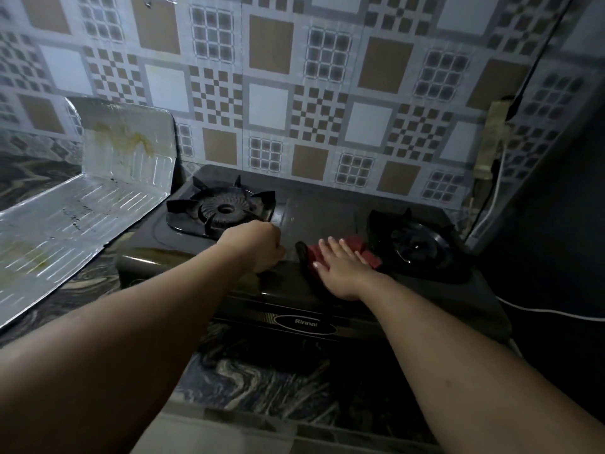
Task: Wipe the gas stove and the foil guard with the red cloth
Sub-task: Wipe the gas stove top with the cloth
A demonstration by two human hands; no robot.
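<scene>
Red cloth (355,249) lies on the dark top of the gas stove (320,211), in the middle strip between the two burners and closer to the right burner (414,245). The right hand (343,268) presses flat on it, palm down with fingers stretched out and together, covering most of the cloth so that only its edges show around the fingertips. The left hand (258,245) is curled into a loose fist resting on the stove top just in front of the left burner (224,208); whether it has anything in its grasp cannot be told. To the left of the stove, the foil guard (98,198) stands bent, one panel upright against the wall and another lying on the marbled counter (255,375), with yellowish stains on both. A patterned tile backsplash (294,93) rises behind the stove.
</scene>
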